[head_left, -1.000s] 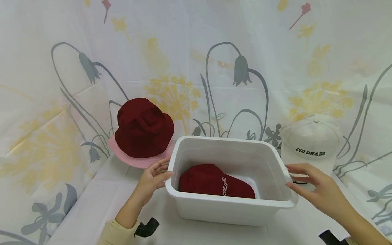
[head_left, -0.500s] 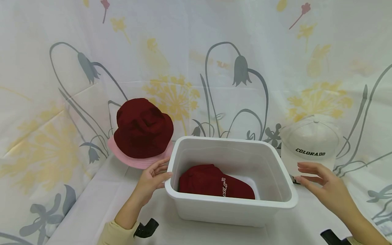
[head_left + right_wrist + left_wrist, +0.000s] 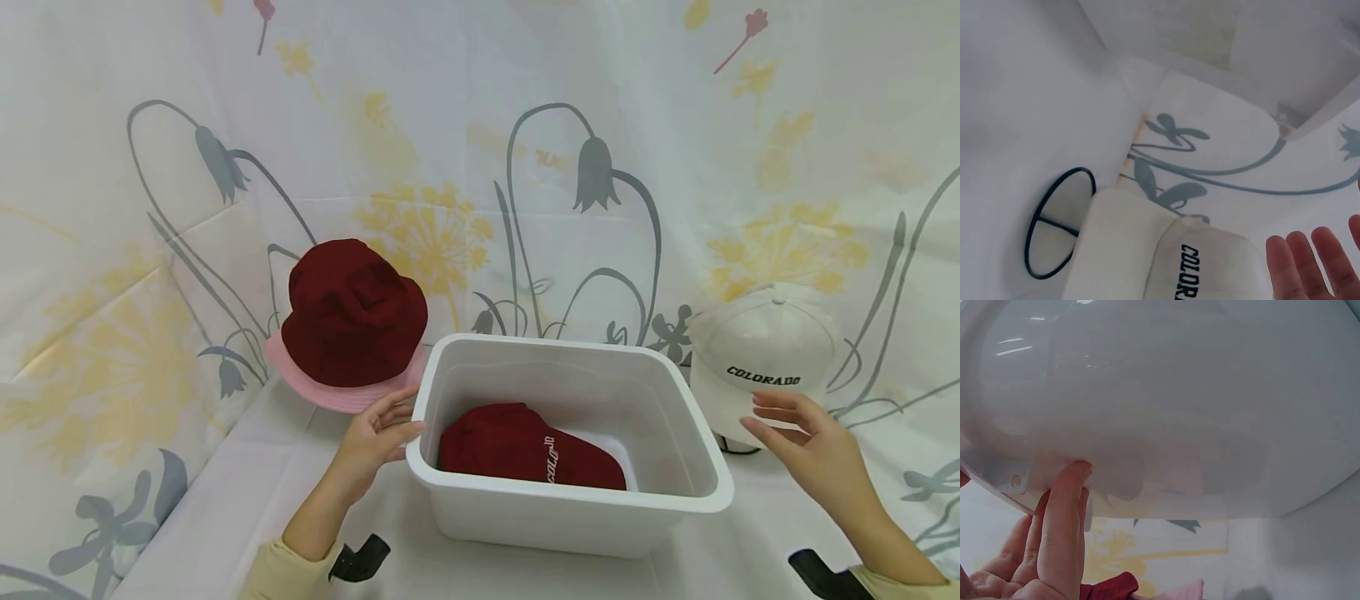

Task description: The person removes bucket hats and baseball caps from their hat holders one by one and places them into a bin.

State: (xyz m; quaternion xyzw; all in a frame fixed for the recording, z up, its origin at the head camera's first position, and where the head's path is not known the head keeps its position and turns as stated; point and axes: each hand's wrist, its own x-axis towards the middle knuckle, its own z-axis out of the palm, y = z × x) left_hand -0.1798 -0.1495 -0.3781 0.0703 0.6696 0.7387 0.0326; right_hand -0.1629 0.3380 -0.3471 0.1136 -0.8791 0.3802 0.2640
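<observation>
1 bin (image 3: 555,521) on white surface (image 3: 225,508), floral sheet (image 3: 450,125) behind; left fingers (image 3: 1061,528) touching bin.

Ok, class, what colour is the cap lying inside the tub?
The cap in the tub is dark red, seen best in the head view.

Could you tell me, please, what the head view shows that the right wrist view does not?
Only the head view shows the left hand, the dark red hat, the pink brim beneath it and the red cap inside the tub. Only the right wrist view shows most of the black ring by the white cap. Both show that cap, the right hand and the tub.
</observation>
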